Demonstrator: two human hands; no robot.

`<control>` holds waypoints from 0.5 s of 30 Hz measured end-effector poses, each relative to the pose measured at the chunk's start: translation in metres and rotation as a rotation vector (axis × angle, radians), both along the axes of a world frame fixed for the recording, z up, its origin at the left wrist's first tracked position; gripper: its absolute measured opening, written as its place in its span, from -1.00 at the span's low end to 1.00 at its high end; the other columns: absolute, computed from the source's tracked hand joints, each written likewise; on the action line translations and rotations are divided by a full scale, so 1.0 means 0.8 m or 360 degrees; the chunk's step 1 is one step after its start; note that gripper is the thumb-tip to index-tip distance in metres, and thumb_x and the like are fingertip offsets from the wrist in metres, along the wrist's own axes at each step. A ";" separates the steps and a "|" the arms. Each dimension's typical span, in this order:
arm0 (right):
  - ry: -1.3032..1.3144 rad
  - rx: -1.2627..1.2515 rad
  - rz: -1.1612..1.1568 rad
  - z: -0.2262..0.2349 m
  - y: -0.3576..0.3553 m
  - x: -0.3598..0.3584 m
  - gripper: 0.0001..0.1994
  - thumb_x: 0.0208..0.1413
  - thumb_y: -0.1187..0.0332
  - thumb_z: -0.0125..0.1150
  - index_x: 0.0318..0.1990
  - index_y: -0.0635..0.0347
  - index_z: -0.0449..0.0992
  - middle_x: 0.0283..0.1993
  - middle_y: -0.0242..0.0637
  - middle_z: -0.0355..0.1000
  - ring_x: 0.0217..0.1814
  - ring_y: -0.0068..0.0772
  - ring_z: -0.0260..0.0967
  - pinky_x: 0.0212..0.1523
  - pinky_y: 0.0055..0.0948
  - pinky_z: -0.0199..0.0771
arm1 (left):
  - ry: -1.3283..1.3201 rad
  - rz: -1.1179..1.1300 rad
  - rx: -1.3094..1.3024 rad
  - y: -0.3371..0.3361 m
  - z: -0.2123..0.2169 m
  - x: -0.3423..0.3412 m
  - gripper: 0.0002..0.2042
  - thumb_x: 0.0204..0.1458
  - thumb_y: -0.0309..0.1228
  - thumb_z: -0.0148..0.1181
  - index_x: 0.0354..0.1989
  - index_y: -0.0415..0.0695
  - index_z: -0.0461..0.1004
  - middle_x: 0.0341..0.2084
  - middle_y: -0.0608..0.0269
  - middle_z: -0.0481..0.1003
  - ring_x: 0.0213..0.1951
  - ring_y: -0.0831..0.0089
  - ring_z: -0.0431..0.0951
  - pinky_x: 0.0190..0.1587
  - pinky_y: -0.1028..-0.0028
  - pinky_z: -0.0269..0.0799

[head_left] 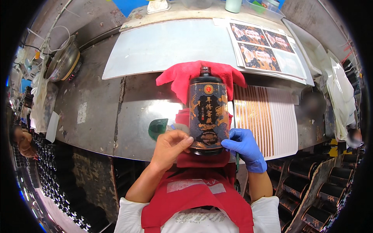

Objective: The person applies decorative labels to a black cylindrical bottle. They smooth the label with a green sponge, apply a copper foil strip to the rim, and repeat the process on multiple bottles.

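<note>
A black bottle with a dark, gold-patterned label lies in front of me, its neck pointing away. Bare and closed, my left hand has thumb and forefinger at the label's lower left corner. My right hand, in a blue glove, grips the bottle's lower right side with its thumb on the label edge. Below the glove shows a thin dark green handle; whether the hand holds it I cannot tell. Under the bottle lies a red cloth. A green scraper-like piece rests left of my left hand.
Right of the bottle lies a white sheet with copper-coloured strips. Printed sheets sit on a pale board farther back. A metal pan stands at far left. Racks of dark bottles flank me below the table.
</note>
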State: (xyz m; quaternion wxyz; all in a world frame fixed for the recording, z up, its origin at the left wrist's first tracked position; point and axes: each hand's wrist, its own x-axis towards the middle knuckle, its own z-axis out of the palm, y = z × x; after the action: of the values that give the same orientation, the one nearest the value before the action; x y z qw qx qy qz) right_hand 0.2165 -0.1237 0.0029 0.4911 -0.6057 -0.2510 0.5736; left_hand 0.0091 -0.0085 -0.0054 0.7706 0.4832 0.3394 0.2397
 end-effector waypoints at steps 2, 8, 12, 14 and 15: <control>-0.0015 -0.0026 0.0020 0.001 0.000 0.000 -0.85 -0.09 0.40 0.33 -0.47 0.27 0.49 -0.60 -0.46 0.37 -0.59 -0.74 0.25 -0.61 -0.73 0.19 | -0.0016 -0.0035 -0.0004 0.001 -0.005 -0.003 -0.91 0.00 -0.49 0.20 -0.40 -0.21 0.42 -0.53 0.31 0.45 -0.50 0.60 0.44 -0.42 0.63 0.39; -0.0133 0.0055 -0.0093 -0.009 -0.008 0.014 -0.75 -0.05 0.46 0.25 -0.17 0.27 0.44 -0.38 -0.44 0.38 -0.54 -0.79 0.21 -0.56 -0.78 0.18 | -0.0151 0.0029 -0.0049 0.011 -0.011 -0.008 -0.70 0.00 -0.57 0.14 -0.07 -0.24 0.27 -0.16 0.20 0.36 -0.32 0.59 0.42 -0.29 0.60 0.39; -0.0516 0.0126 -0.0304 0.020 -0.006 0.007 -0.41 -0.06 0.50 0.19 0.20 0.23 0.19 -0.32 -0.47 0.32 -0.60 -0.85 0.07 -0.57 -0.79 0.15 | 0.0126 0.0255 0.0602 0.018 -0.010 -0.002 -0.51 -0.01 -0.61 0.10 0.13 -0.23 0.15 0.02 0.08 0.24 -0.14 0.46 0.39 -0.18 0.52 0.40; -0.0898 0.0253 -0.0181 0.036 -0.005 -0.009 -0.31 -0.08 0.39 0.28 0.25 0.18 0.13 -0.15 -0.36 0.33 -0.63 -0.77 0.12 -0.57 -0.72 0.23 | 0.0203 0.0059 0.0991 0.018 0.000 0.003 -0.32 -0.01 -0.49 0.11 0.28 -0.25 -0.07 0.20 -0.13 0.03 0.15 0.15 0.18 0.15 0.25 0.14; -0.1149 0.0281 -0.0029 0.044 0.000 -0.016 -0.27 -0.09 0.31 0.31 0.27 0.13 0.11 -0.06 -0.28 0.29 -0.62 -0.66 0.17 -0.52 -0.63 0.30 | 0.0276 -0.0059 0.1182 0.021 0.007 0.009 -0.29 -0.01 -0.46 0.11 0.30 -0.25 -0.12 0.24 -0.17 -0.08 0.23 0.06 0.03 0.22 0.23 -0.02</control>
State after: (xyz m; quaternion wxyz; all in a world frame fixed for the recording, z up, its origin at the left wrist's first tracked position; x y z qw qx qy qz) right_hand 0.2036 -0.1237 0.0380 0.4263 -0.7265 -0.4513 0.2947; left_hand 0.0159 0.0084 0.0003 0.5155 0.7542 0.2846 0.2905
